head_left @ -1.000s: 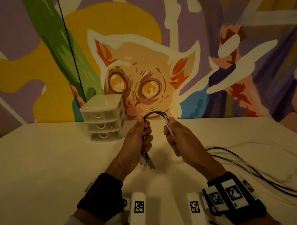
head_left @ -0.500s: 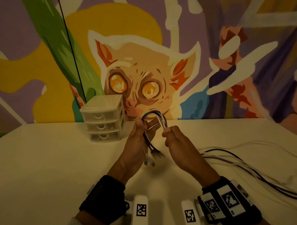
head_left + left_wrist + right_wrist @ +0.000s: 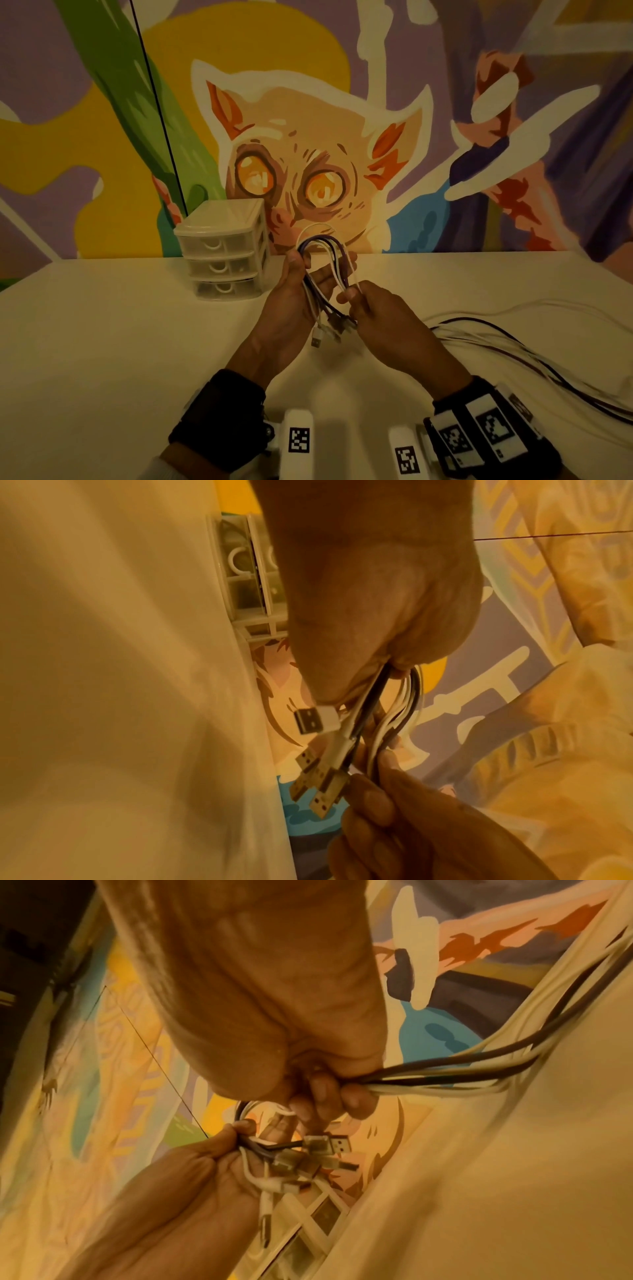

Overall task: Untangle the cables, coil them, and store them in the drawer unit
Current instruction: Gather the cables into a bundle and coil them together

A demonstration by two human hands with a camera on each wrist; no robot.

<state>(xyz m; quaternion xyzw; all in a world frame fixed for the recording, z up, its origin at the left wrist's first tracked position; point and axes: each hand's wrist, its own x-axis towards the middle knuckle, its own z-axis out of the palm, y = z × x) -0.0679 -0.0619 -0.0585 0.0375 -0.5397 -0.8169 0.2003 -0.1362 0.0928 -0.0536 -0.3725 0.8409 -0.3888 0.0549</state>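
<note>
Cables (image 3: 323, 270) arch in a loop between both hands above the worktop (image 3: 102, 342), left hand (image 3: 294, 301) gripping the plug end, right hand (image 3: 373, 318) pinching the strands whose slack trails rightward, drawer unit (image 3: 222, 250) nearer the left.

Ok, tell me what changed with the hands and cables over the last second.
The right hand dropped lower and nearer, drawing the cables into a taller loop. The left hand opened its fingers behind the strands, thumb pinching them on top, and more USB plugs now hang below it. Both keep their grip; the drawer unit stays shut.
</note>
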